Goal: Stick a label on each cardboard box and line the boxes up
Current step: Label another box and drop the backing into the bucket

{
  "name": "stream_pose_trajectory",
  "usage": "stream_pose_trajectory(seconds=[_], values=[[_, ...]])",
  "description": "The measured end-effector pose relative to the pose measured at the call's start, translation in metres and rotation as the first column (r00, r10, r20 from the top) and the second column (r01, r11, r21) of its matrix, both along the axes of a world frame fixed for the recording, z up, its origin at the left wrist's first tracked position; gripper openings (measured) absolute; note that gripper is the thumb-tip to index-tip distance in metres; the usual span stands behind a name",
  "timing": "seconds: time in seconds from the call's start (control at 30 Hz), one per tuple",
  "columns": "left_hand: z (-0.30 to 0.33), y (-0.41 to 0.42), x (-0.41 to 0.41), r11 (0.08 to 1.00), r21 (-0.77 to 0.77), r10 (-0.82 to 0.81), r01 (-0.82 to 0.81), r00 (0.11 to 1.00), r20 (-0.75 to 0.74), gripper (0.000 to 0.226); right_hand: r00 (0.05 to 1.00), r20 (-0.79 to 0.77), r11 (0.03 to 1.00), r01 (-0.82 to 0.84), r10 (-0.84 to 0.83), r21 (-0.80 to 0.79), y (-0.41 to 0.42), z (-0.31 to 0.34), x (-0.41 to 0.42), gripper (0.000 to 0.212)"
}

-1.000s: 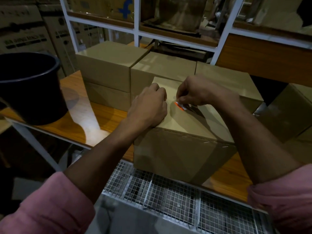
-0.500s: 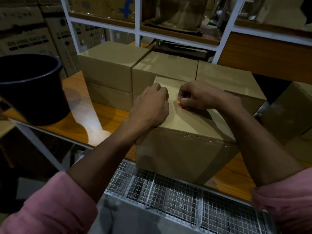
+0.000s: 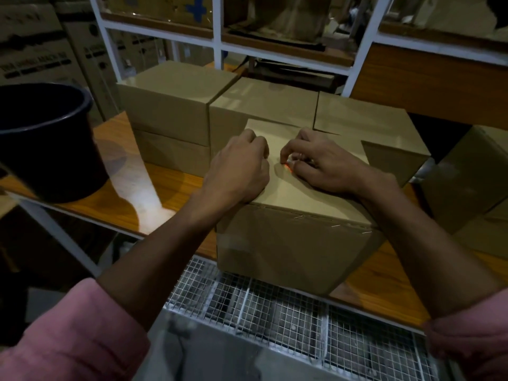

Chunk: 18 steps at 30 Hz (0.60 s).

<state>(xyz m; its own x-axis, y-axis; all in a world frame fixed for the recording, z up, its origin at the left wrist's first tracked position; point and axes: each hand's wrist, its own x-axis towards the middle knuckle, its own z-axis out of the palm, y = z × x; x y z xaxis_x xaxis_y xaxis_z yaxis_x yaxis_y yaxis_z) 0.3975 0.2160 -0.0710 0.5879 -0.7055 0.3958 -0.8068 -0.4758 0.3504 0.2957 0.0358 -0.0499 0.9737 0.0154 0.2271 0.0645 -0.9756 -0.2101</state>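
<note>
Head view, dim light. A closed cardboard box (image 3: 297, 237) sits at the front edge of a wooden shelf (image 3: 165, 188), one lower corner hanging over a wire mesh rack (image 3: 275, 317) below. Staples show along its top front edge.

Left hand (image 3: 239, 171) rests on the box top near the left front corner, fingers curled under into a loose fist. Whether it grips anything I cannot tell; nothing shows in it.

Right hand (image 3: 319, 163) lies on the box top just beside the left one, a narrow gap between them. Its fingers are bent, thumb and forefinger pinched down on a small orange label (image 3: 288, 166). Only a sliver of the label shows under the fingertips, against the cardboard; whether it is fully stuck down I cannot tell.

Behind, touching the near box: three more plain boxes side by side. The left stack (image 3: 170, 116) is two high and taller. The middle box (image 3: 264, 105) and right box (image 3: 365, 119) are level with each other.

Black bucket (image 3: 46, 141) stands on the shelf at far left, well apart from the boxes. White shelf frame (image 3: 217, 28) rises behind. Pink sleeves (image 3: 68, 336) pushed up both forearms.
</note>
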Motion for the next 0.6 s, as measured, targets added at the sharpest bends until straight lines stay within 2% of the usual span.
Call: stream_pose_trajectory(seconds=[0.6], values=[[-0.0004, -0.0007, -0.0004, 1.000, -0.006, 0.007, -0.007, 1.000, -0.012, 0.026, 0.999, 0.044, 1.000, -0.027, 0.027, -0.007, -0.0032, -0.0048, 0.0005, 0.023]])
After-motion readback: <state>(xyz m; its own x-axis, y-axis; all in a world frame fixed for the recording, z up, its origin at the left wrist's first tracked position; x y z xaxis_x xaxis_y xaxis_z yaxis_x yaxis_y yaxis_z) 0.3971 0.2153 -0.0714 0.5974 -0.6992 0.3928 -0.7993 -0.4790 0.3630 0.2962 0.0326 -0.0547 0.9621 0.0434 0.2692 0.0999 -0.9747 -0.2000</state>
